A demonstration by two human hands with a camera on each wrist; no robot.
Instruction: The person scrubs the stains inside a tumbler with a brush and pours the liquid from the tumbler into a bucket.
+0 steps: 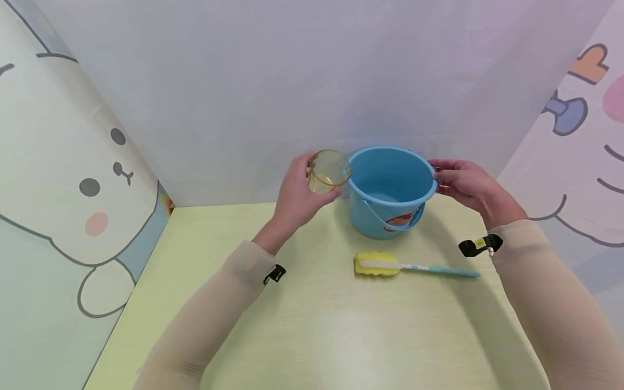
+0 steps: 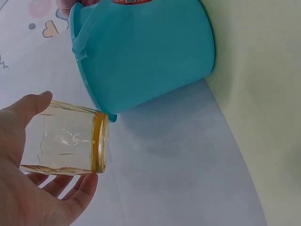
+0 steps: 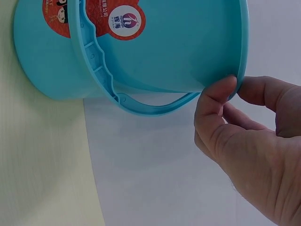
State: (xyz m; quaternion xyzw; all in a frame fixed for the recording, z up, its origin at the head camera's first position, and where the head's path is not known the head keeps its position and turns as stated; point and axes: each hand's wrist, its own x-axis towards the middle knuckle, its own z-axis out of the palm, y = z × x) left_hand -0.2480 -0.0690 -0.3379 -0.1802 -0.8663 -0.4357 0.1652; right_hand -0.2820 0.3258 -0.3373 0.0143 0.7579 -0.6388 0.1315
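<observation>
My left hand (image 1: 297,195) grips a clear amber-tinted glass (image 1: 327,168) with the thumb on one side and fingers on the other. The glass is upright, raised above the table at the left rim of a blue plastic bucket (image 1: 363,216). In the left wrist view, the thick amber base of the glass (image 2: 99,141) faces the table. On the bucket's opposite side, my right hand (image 1: 465,184) pinches its rim between thumb and fingers. The bucket stands upright, its handle (image 3: 99,66) hanging down in front of a red label (image 3: 124,21).
A brush with a yellow sponge head (image 1: 377,264) and a blue-and-white handle lies on the pale yellow table (image 1: 292,336), in front of the bucket. A pale wall (image 1: 234,108) rises directly behind the bucket. Cartoon-printed panels (image 1: 63,179) flank both sides.
</observation>
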